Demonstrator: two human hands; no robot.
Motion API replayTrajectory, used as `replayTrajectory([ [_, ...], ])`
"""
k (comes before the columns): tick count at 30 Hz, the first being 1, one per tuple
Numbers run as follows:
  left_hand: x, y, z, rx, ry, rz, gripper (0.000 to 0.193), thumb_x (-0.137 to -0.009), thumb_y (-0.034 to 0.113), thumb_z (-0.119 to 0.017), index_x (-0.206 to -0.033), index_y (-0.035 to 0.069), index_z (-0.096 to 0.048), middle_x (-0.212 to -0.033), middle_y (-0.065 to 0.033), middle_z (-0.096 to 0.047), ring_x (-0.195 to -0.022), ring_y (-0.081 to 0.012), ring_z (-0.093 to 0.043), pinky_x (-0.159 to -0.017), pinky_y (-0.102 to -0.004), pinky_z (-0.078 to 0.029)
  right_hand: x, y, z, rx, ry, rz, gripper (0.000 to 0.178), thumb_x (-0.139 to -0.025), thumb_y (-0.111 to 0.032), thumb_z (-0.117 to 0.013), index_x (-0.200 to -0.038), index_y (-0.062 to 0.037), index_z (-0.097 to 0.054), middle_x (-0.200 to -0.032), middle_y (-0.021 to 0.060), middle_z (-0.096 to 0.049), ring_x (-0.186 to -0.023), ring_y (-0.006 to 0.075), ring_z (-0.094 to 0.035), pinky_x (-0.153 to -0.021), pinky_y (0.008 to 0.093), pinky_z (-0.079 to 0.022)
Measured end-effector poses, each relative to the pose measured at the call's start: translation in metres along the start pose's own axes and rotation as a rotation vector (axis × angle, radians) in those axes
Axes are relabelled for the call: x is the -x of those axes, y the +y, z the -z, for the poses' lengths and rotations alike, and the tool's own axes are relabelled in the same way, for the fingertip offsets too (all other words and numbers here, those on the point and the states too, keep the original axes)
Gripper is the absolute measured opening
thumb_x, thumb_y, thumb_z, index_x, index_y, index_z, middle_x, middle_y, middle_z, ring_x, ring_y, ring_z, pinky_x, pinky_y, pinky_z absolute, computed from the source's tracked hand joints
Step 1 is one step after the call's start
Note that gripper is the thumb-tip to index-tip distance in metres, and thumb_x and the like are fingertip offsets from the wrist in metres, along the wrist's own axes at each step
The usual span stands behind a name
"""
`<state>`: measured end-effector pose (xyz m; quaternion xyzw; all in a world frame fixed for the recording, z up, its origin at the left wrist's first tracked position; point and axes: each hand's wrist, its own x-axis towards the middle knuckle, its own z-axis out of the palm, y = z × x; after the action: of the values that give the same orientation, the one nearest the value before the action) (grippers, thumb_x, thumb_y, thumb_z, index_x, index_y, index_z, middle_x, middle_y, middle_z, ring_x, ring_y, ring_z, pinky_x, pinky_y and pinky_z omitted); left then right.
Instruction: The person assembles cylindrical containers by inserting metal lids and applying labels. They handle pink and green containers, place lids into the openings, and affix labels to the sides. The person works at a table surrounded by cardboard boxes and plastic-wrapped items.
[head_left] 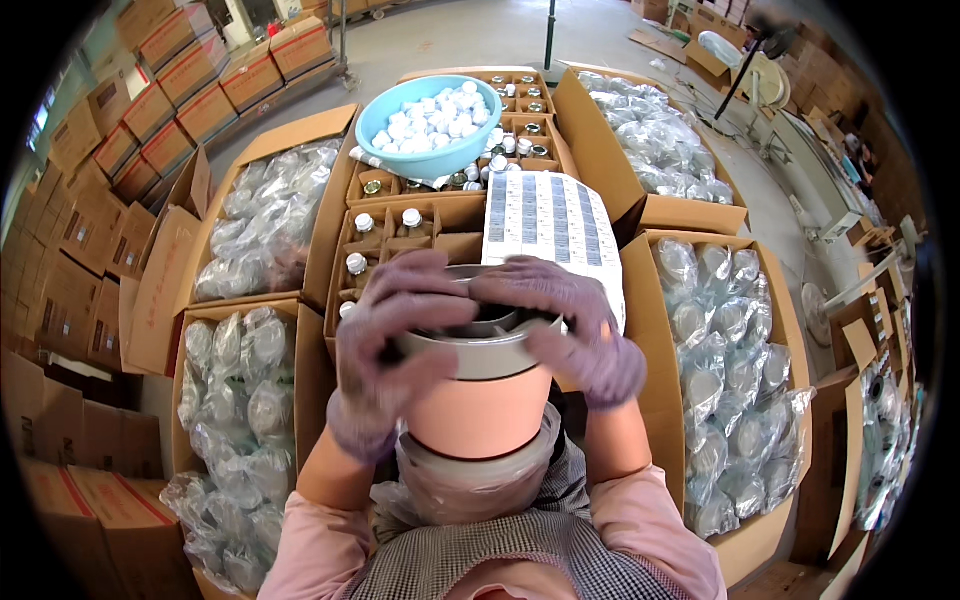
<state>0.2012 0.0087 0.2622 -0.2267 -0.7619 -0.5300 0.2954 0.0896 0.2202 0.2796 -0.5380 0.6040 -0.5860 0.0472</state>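
Observation:
Both my hands wear greyish-purple gloves. Between them stands a peach-coloured cylindrical container [480,410] with a wide grey rim, close in front of my body. My left hand [395,340] curls round the left side of the rim, slightly blurred. On the opposite side, my right hand [570,310] grips the rim with fingers over the top and thumb at the front. A dark round opening or recess shows between the hands; my fingers partly cover it. Clear plastic wrap [480,485] surrounds something below the container.
Beyond my hands, a divided carton [450,212] holds white-capped bottles [410,222]. A printed sheet [555,225] lies over it. A light-blue basin [375,140] of white caps [440,115] sits farther back. Open cartons of plastic-wrapped glassware [725,380] flank me; stacked boxes [165,100] stand left.

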Motion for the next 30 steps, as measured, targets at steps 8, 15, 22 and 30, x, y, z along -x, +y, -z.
replayTrajectory([
  [8,-0.012,0.008,-0.008,0.080,0.128,0.245,0.055,-0.098,0.035,-0.044,-0.126,-0.009,-0.061,-0.134,-0.0262,-0.056,-0.130,-0.0358,-0.052,-0.113,-0.0436,-0.038,0.002,0.017,0.021,-0.358,0.015,0.128,0.052,-0.083,-0.033,-0.064,-0.117,0.0060,-0.069,-0.122,0.0221,-0.067,-0.124,0.0358,-0.058,-0.108,0.0458,-0.043],
  [15,0.006,-0.042,-0.001,0.303,0.150,-0.045,0.044,-0.087,0.042,-0.066,-0.093,-0.001,-0.072,-0.094,-0.0182,-0.071,-0.098,-0.0337,-0.065,-0.107,-0.0499,-0.041,-0.003,-0.018,-0.012,0.196,0.009,-0.166,0.039,-0.081,-0.030,-0.074,-0.104,0.0014,-0.074,-0.106,0.0171,-0.074,-0.103,0.0330,-0.069,-0.092,0.0404,-0.053],
  [22,0.007,-0.033,-0.006,0.301,0.192,-0.015,0.040,-0.087,0.038,-0.069,-0.090,-0.002,-0.071,-0.092,-0.0168,-0.070,-0.093,-0.0307,-0.065,-0.101,-0.0514,-0.045,0.002,-0.010,-0.018,0.112,0.123,-0.078,0.034,-0.084,-0.025,-0.071,-0.104,0.0024,-0.073,-0.101,0.0183,-0.073,-0.094,0.0357,-0.069,-0.087,0.0423,-0.054],
  [30,-0.022,0.042,-0.029,-0.335,0.109,0.190,0.015,-0.074,0.011,-0.080,-0.084,0.002,-0.073,-0.088,-0.0093,-0.069,-0.083,-0.0248,-0.063,-0.077,-0.0357,-0.049,-0.012,0.059,0.000,-0.171,0.106,0.400,0.035,-0.089,-0.024,-0.059,-0.090,0.0096,-0.067,-0.088,0.0213,-0.073,-0.085,0.0397,-0.071,-0.090,0.0469,-0.056],
])
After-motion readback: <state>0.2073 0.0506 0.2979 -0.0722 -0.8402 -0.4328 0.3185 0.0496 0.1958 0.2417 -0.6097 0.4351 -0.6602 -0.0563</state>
